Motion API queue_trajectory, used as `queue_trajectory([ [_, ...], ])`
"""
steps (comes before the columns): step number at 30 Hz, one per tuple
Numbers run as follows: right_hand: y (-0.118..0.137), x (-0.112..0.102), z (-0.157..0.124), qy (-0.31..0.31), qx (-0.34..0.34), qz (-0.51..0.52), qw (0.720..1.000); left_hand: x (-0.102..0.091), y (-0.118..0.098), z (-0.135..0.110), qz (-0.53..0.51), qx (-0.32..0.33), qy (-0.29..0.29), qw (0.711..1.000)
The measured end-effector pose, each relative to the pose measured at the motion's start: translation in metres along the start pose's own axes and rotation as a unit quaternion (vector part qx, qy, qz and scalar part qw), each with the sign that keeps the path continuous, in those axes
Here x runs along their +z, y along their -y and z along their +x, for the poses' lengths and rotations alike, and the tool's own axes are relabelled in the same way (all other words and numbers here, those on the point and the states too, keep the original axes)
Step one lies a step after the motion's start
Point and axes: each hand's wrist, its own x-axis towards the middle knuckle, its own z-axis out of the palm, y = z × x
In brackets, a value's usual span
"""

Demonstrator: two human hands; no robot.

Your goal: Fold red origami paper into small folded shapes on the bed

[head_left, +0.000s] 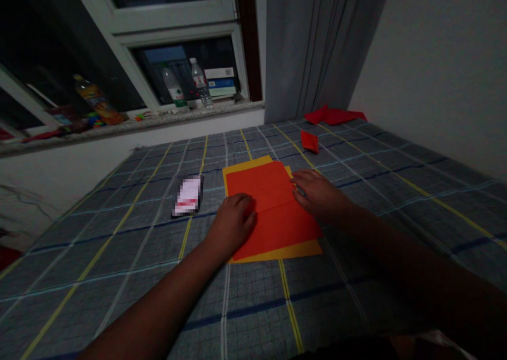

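A sheet of red-orange paper (pixel 273 206) lies flat on a larger yellow-orange sheet (pixel 304 250), with a faint crease across its middle. My left hand (pixel 233 225) rests on the paper's left edge, fingers curled down. My right hand (pixel 317 193) lies across the red sheet's right edge, fingers pointing left. Neither hand visibly grips the paper. A phone (pixel 187 195) with a blurred screen lies left of the sheets. Beyond them sits a small folded piece of red paper (pixel 310 140).
The paper lies on a bed with a grey plaid sheet (pixel 130 243). A loose pile of red paper (pixel 332 116) lies at its far corner. Behind it, a window sill (pixel 130 123) holds bottles and books. A grey curtain (pixel 312 48) and a white wall stand to the right.
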Motion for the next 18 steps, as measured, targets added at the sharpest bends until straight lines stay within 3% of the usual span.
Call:
queue_trajectory([
  [4,0.006,0.016,0.001,0.005,-0.047,0.069,0.997,0.003,0.01,0.002,0.018,-0.084,0.028,0.996],
  [11,0.014,0.025,-0.002,0.022,-0.052,0.083,0.995,0.004,0.009,0.002,-0.051,-0.055,0.021,0.997],
  [18,0.01,0.034,0.001,0.072,-0.031,0.075,0.994,0.005,0.016,0.004,-0.06,-0.08,0.032,0.994],
])
